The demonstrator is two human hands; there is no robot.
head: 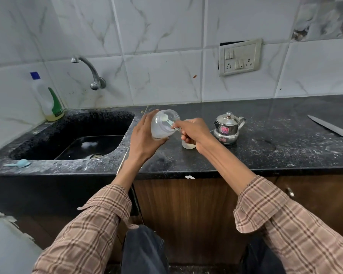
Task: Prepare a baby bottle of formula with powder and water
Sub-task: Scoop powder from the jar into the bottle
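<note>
Head view: left hand [145,135] wrapped round clear bottle [163,123], raised above desk [265,139] near the sink's right edge. Bottle tilted, long axis leaning toward right hand [192,131], mouth facing it. Right hand pinching handle of blue scoop [169,122], bowl with powder already inside the mouth. Likely next: tip scoop to empty. Steel kettle [228,127] standing just right of hands.

A home kitchen: black stone counter [265,155] with sink [71,139], wall tap [87,70], tiled wall [166,46]
</note>
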